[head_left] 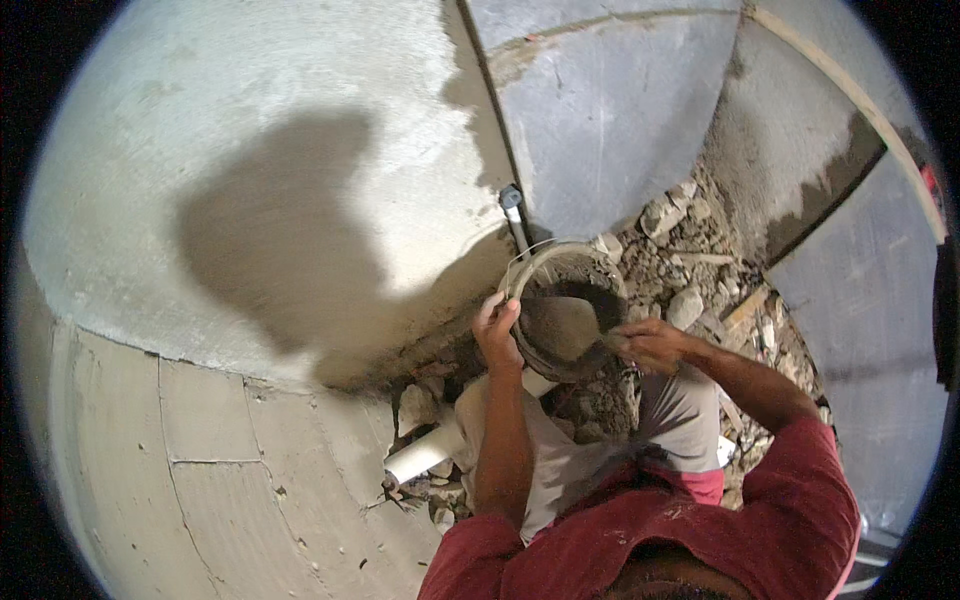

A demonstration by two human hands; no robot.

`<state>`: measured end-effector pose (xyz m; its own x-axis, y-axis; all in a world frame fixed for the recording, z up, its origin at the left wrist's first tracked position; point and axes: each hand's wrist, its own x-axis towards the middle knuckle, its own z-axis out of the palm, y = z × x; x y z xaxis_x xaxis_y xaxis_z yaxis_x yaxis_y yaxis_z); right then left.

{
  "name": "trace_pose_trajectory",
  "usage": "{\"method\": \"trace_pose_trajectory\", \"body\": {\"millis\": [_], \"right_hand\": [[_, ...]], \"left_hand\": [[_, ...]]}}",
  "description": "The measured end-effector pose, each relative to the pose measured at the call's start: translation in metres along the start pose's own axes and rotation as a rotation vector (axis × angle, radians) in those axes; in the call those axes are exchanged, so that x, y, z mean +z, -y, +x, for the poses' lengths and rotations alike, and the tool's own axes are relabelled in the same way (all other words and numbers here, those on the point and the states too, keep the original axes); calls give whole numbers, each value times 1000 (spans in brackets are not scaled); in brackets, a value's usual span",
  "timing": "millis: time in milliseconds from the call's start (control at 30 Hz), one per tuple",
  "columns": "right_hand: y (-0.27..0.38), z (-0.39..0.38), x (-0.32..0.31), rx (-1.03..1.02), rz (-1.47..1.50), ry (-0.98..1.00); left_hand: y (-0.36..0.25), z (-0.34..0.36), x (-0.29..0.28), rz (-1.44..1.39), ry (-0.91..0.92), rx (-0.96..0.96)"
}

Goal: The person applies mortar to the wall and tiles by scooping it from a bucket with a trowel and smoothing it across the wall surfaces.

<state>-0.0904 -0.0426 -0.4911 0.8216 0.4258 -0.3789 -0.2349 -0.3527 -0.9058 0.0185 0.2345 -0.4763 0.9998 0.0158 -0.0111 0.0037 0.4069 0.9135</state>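
A round bucket (513, 290) with a thin wire handle is held between my knees, its mouth facing up. My left hand (497, 331) is closed on the bucket's left rim, thumb near the edge. Inside the bucket lies the broad blade of a trowel (560, 328), smeared with grey-brown mortar. At the right side of the rim, my right hand (652, 345) is closed round the trowel's handle, which the fingers mostly hide. Dark shade covers part of the bucket's inside, so how much mortar it holds cannot be made out.
Stones and rubble (685, 305) fill the corner beyond and right of the bucket. A white pipe (425, 455) sticks out by my left leg. A grey upright pipe (514, 212) stands at the plastered wall (420, 80). Grey panels (610, 110) line the other sides.
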Motion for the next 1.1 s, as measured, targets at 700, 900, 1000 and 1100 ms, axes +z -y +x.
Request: {"method": "trace_pose_trajectory", "body": {"millis": [700,900,1000,1100], "right_hand": [[407,26,-9,-903,1,-866],[427,83,-14,-1036,-66,-1140],[437,104,-5,-1092,65,-1123],[458,124,0,-1140,79,-1183]], "left_hand": [[4,-6,-15,-198,-231,2],[1,-7,-14,-239,-249,-99],[13,-4,-18,-285,-158,-44],[7,-7,-10,-265,-205,-100]]}}
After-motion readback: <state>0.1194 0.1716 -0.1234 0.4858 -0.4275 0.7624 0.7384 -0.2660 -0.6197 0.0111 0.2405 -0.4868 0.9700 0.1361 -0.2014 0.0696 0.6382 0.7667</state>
